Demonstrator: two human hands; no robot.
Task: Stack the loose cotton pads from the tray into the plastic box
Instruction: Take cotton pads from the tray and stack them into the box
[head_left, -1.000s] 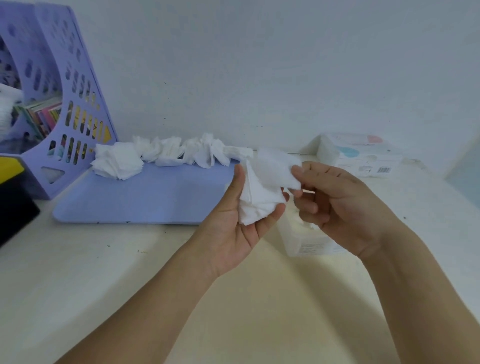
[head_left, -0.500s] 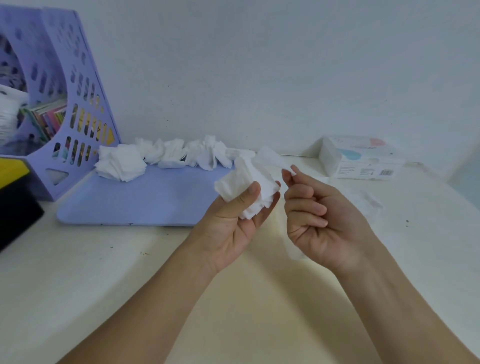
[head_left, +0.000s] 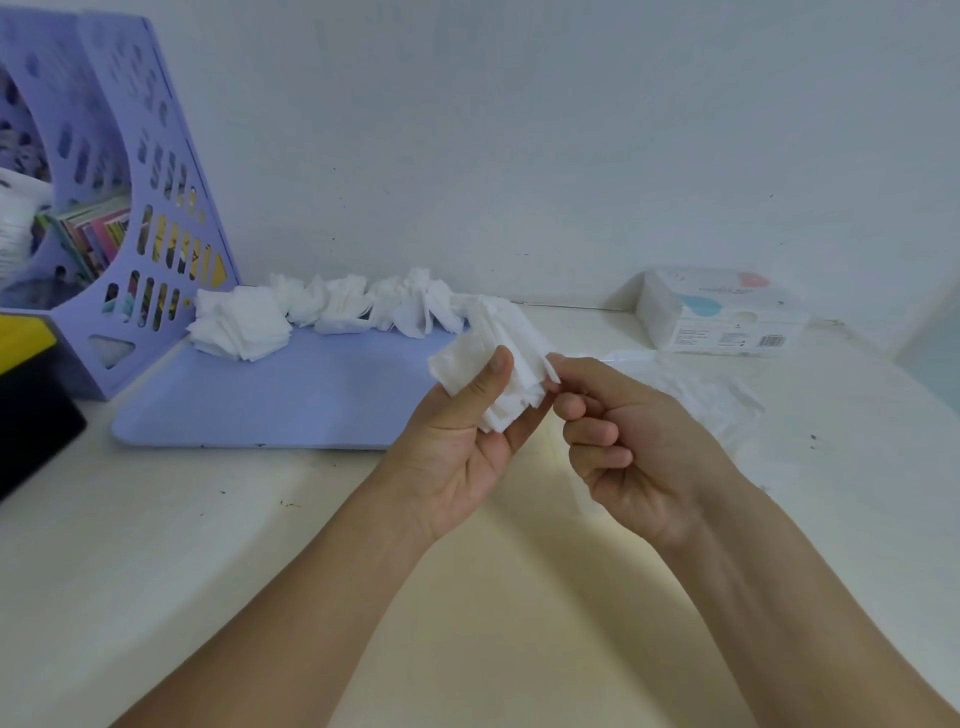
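My left hand (head_left: 457, 441) grips a bunch of white cotton pads (head_left: 498, 358) above the table, with the thumb pressed on its front. My right hand (head_left: 628, 447) has its fingers curled, and its fingertips pinch the right edge of that bunch. More loose cotton pads (head_left: 332, 312) lie in clumps along the back of the lavender tray (head_left: 291, 400). The clear plastic box (head_left: 727, 410) stands on the table behind my right hand, blurred and partly hidden.
A lavender file rack (head_left: 130, 218) with books stands at the left of the tray. Beside it at the left edge is a black and yellow object (head_left: 26, 384). A white packet (head_left: 722, 317) lies at the back right by the wall.
My right hand let go of the single pad it held up, curled its fingers and came back to the bunch's edge. My left hand tilted the bunch and closed its thumb over it.
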